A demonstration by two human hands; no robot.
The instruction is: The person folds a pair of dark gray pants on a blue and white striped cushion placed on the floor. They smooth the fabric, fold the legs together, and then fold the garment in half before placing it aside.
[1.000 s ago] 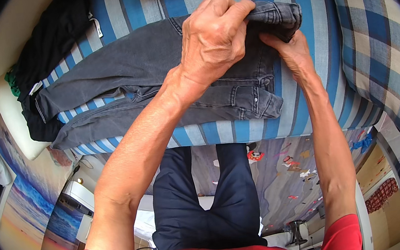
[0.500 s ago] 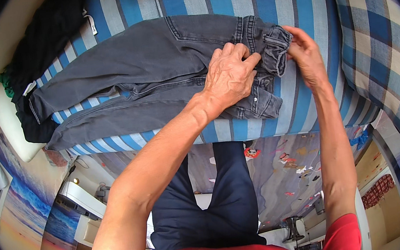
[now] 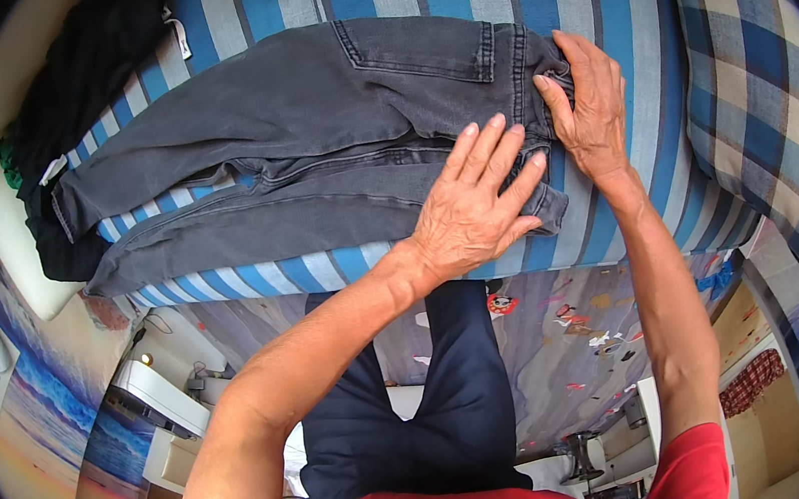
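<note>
Dark grey jeans (image 3: 289, 97) lie lengthwise on a blue-striped couch cover, legs to the left and waistband to the right. A back pocket shows on the upper half. My left hand (image 3: 475, 197) rests flat over the lower half near the waist, its fingers spread. At the right end, my right hand (image 3: 593, 108) has closed on the waistband, the thumb on top and the index finger over the far edge. A fold of bunched cloth shows between them. The tips of its other fingers are hidden.
Black clothing (image 3: 84, 79) with a white tag lies at the left end, touching the jeans' leg hems. A checked blue-and-beige cushion (image 3: 747, 52) stands at the right. The striped couch cover (image 3: 643, 106) ends at a front edge just before my legs.
My left hand has let go of the waist area and opened flat, slightly nearer me. My right hand has moved left and away onto the waistband, which now lies flatter, showing the whole back pocket.
</note>
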